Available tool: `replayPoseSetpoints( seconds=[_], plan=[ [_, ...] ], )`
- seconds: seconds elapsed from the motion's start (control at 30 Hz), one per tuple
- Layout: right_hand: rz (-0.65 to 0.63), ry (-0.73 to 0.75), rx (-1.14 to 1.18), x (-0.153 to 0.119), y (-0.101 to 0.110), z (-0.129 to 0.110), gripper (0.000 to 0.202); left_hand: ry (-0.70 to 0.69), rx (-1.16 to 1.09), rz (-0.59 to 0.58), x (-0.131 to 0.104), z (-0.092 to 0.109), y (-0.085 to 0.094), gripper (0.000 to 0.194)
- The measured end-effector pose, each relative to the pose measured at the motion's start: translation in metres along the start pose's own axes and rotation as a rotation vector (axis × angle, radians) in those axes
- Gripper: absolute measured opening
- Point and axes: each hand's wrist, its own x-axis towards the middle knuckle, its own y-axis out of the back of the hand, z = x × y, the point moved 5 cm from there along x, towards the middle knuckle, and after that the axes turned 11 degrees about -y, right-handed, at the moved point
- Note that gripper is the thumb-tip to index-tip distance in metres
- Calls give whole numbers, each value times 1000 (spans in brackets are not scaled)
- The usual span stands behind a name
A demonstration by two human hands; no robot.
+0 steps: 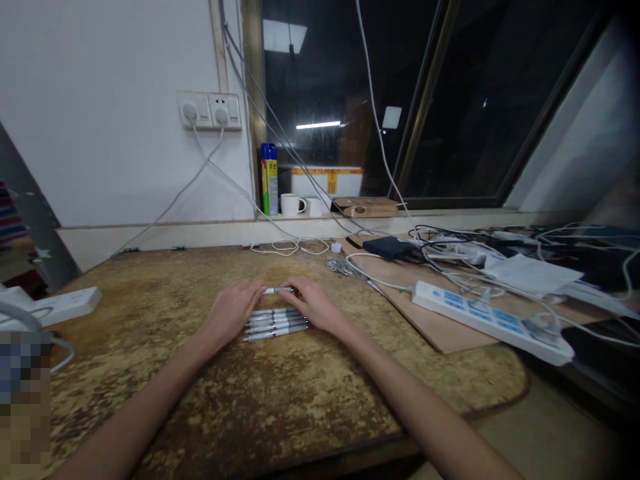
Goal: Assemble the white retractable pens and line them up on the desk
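Between my two hands lies a pen [273, 291] with a white and silver barrel, one end in the fingers of each. My left hand [234, 308] is closed on its left end, and my right hand [314, 303] pinches its right end. Just nearer to me, several similar pens [275, 325] lie side by side in a row on the worn wooden table [240, 413]. My fingers partly cover the ends of the held pen and of some pens in the row.
A white power strip [493, 320] and a brown board [425, 320] with tangled cables lie at the right. Behind my right hand sits a small heap of metallic pieces [345, 267]. Another white strip [75, 305] is at the left. A spray can [269, 180] and mug [291, 203] stand on the sill.
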Motion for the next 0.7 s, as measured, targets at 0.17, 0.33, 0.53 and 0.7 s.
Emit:
replayPoseSetpoints(
  seconds=[0.17,0.33,0.53,0.7],
  plan=[
    [5,-11,182,1,8,-5,15,-25,-31,41,0,7,6,34],
    [65,-24,312,3,14,-11,19,-31,-43,56,0,13,8,29],
    [-7,-68,377,4,8,-10,22,-53,-62,69,1,14,8,29],
    [51,-23,421,4,13,-14,18,-47,-59,65,0,13,7,31]
  ],
)
